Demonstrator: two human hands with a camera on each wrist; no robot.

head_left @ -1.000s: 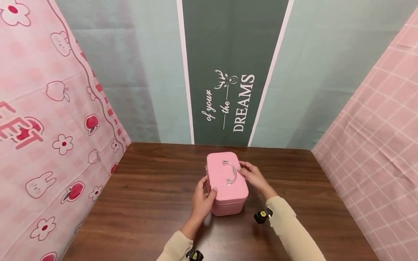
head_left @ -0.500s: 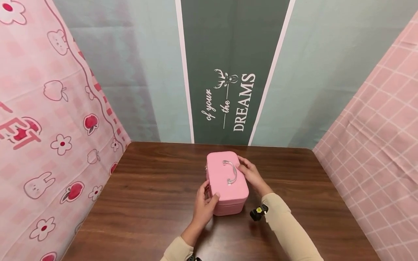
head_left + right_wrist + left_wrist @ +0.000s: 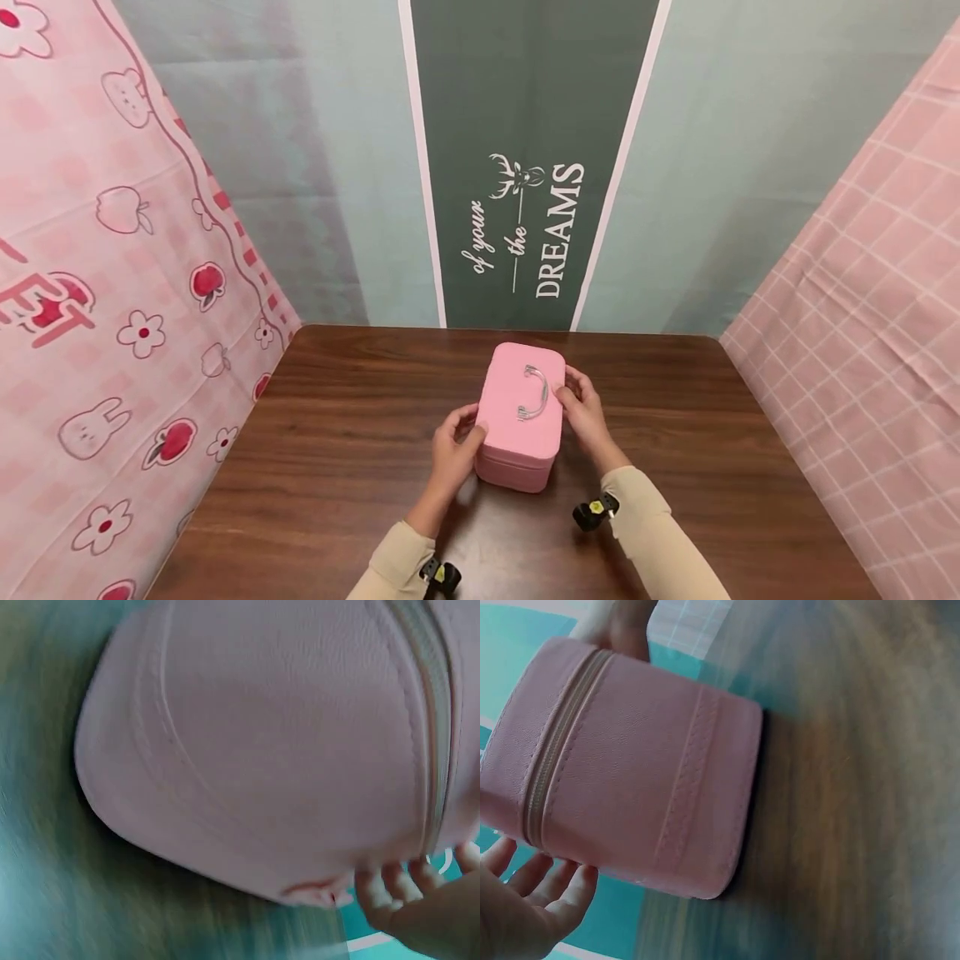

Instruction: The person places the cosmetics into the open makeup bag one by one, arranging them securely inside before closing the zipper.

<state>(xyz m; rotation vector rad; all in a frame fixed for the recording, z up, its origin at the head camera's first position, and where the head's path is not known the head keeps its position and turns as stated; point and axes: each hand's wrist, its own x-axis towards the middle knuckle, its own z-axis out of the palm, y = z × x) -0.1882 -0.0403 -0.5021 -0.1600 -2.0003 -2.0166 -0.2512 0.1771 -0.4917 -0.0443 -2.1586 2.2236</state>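
Observation:
A pink zippered cosmetic case stands on the wooden table, lid down, with a silver handle on top. My left hand holds its left side, the thumb at the lid's edge. Opposite, my right hand grips the right side, with the thumb on the lid near the handle and the fingers behind. In the left wrist view the zipper looks closed along the near end, and my left fingers touch the case's side. The right wrist view has my right fingertips against the case beside the zipper.
The brown wooden table extends around the case on all sides. A grey-green cloth with lettering hangs behind it. Pink patterned cloths hang at the left and right. A black camera is strapped to my right wrist.
The case has turned clockwise on the table, its far end swinging right and its near end slightly left. Both hands have moved with it, keeping to its sides.

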